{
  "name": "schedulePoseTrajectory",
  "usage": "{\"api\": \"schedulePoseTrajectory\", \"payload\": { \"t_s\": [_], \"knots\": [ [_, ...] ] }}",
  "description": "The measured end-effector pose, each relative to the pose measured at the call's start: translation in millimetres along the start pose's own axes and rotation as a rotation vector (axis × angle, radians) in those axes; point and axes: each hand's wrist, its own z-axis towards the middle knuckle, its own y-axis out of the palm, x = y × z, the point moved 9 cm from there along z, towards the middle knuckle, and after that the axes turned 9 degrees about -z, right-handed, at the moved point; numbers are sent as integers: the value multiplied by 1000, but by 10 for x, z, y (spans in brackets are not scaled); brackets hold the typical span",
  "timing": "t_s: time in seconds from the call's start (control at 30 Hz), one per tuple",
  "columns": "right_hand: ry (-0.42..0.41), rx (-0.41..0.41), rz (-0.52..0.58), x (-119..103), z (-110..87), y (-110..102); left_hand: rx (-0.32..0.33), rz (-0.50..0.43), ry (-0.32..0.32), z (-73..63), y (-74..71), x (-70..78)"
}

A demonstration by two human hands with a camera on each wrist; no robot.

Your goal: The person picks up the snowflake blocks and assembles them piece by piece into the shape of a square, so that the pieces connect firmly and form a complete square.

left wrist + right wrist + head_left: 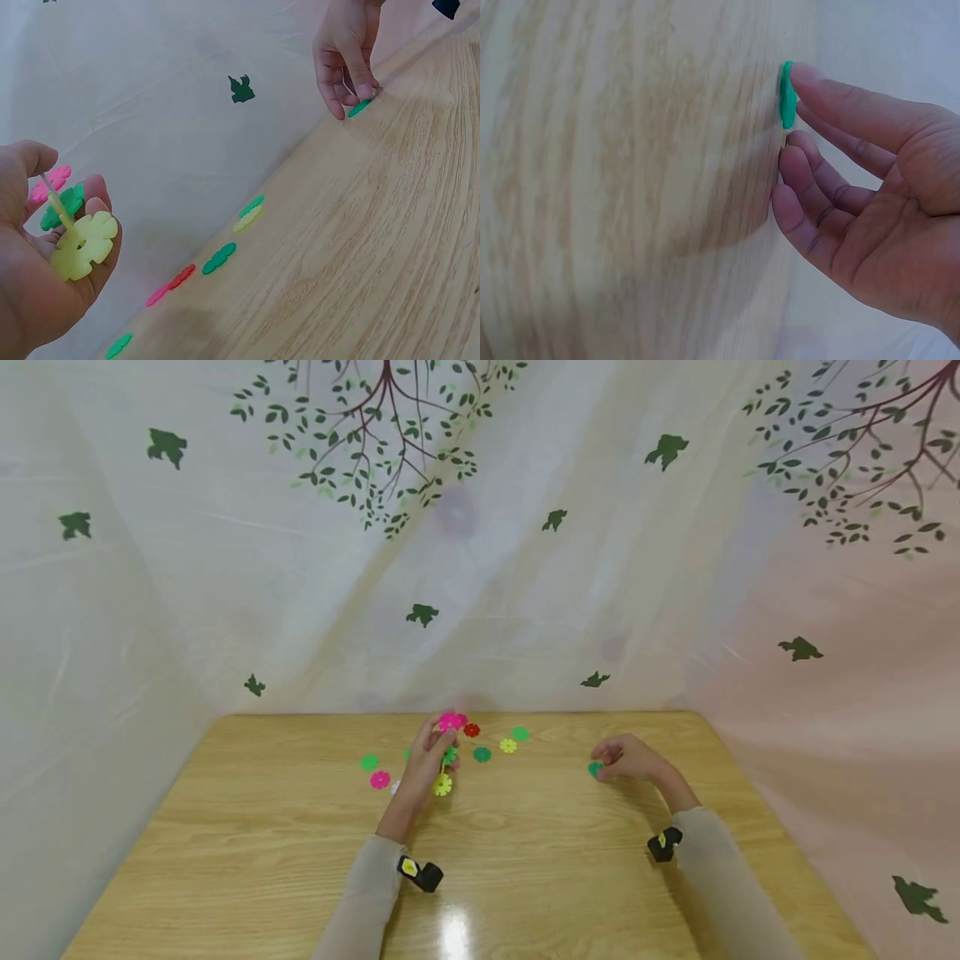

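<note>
My left hand [423,766] holds a small joined group of flower-shaped plastic discs above the table. In the left wrist view a yellow disc [84,247], a green disc [66,204] and a pink disc [52,184] show in this group. Over on the right side, my right hand [636,758] has its thumb and fingertips at a dark green flower disc [595,769], low at the tabletop. The right wrist view shows that green disc [787,95] edge-on, with the thumb tip against it and the other fingers curled beside it.
Loose discs lie around the left hand on the wooden table [540,860]: a red one [471,730], a dark green one [482,754], a yellow one [508,746], a light green one [521,734] and a pink one [380,780]. A printed cloth [495,652] hangs behind the table.
</note>
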Motion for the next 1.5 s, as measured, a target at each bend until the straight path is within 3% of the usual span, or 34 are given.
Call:
{"api": "schedulePoseTrajectory", "payload": {
  "t_s": [0.47,0.67,1.0,1.27,1.5],
  "knots": [
    [-22,3,-18,-102,111,131,47,20,2,26,-73,20],
    [-47,14,33,-202,206,233,42,9,10,24,-73,29],
    [-68,76,145,-615,443,321,0,3,20,32,-52,36],
    [-162,137,280,-1121,572,371,-18,-3,20,38,-46,9],
    [-233,199,404,-1414,619,410,-15,-10,19,35,-11,41]
  ]
}}
